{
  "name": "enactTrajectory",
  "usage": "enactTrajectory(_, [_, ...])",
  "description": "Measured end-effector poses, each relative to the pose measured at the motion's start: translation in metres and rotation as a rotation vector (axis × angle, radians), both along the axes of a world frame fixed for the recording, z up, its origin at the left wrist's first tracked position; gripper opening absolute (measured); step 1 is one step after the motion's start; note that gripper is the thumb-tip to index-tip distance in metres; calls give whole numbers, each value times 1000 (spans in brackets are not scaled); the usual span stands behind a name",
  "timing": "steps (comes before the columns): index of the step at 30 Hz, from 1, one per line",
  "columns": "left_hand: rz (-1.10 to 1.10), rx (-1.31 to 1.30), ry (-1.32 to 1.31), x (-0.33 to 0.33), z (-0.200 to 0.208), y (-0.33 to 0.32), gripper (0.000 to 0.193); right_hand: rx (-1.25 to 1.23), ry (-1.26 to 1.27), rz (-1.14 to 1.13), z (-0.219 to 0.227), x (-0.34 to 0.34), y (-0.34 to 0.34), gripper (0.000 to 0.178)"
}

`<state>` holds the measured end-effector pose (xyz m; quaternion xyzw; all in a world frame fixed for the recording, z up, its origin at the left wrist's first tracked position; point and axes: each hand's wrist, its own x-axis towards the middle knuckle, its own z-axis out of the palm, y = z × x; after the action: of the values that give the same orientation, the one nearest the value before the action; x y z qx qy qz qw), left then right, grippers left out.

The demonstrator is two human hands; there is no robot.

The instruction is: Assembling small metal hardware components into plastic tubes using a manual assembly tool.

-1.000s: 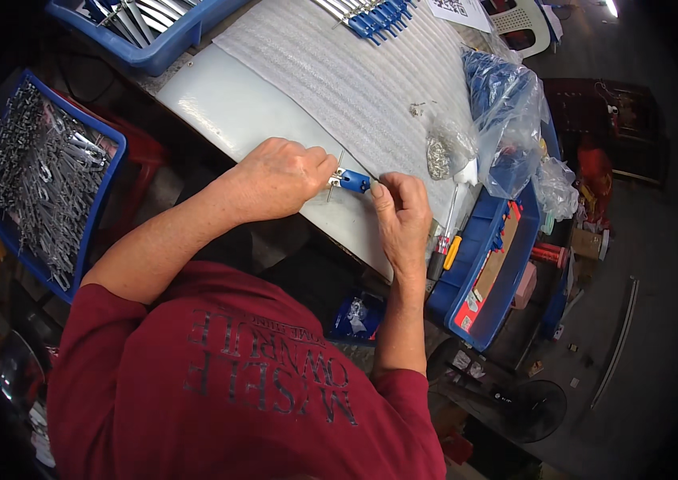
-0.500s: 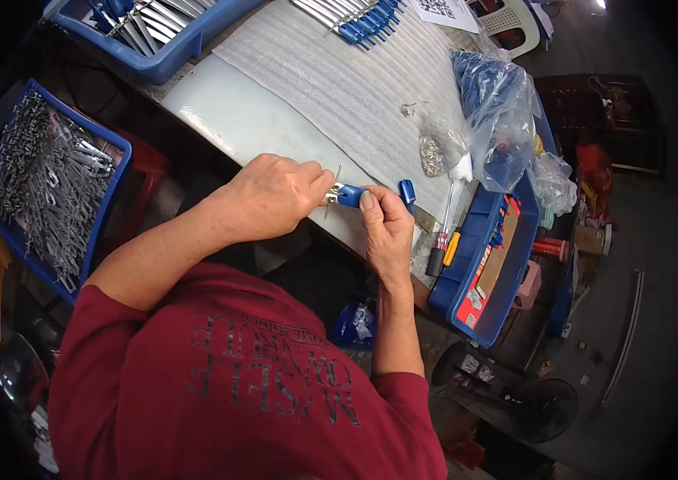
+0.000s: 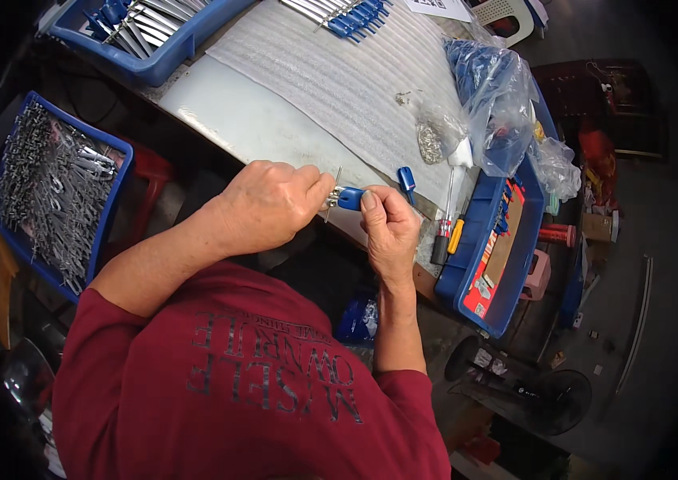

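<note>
Over the table's near edge, my two hands meet at a small metal piece with a blue plastic grip [image 3: 349, 198]. My left hand [image 3: 263, 206] is closed round its metal end, most of which the fingers hide. A thin metal rod [image 3: 339, 174] sticks out crosswise there. Thumb and fingers of my right hand [image 3: 391, 236] pinch the blue end. Just beyond the right hand, another blue-gripped piece [image 3: 407, 178] lies on the table. Farther back, several metal pieces with blue grips [image 3: 347, 22] lie in a row on the white foam sheet [image 3: 331, 88].
A blue crate [image 3: 121, 152] of metal parts stands at left; a blue tray [image 3: 155, 70] of blue-gripped pieces sits at upper left. On the right are a red-and-black screwdriver [image 3: 441, 242], a yellow handle [image 3: 456, 237], a blue bin [image 3: 507, 308], plastic bags [image 3: 491, 104] and small metal parts [image 3: 430, 144].
Both hands keep their hold on the blue-gripped piece, with scarcely any movement. The view has shifted slightly, so the table and bins sit a little differently.
</note>
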<state>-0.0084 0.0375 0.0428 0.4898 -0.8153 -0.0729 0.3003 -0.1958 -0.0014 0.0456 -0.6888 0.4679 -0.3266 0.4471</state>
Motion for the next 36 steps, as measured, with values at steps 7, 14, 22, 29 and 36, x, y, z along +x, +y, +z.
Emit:
enactTrajectory(7, [-78,41,81,3,-1,-2,20,222,-109,-29,5,-2,6,17])
enactTrajectory(14, [-111,63,99,3,0,1,22,131,-113,45,6,-5,8,16])
enactTrajectory(22, [-61,47,38,-2,1,3,22,69,-72,-8,-5,-9,10,19])
enactTrajectory(29, [-80,56,76,-3,0,3,21,212,-155,18,-5,-15,9,28])
enactTrajectory(36, [-78,54,65,-4,1,3,21,201,-156,16,-5,-14,11,26])
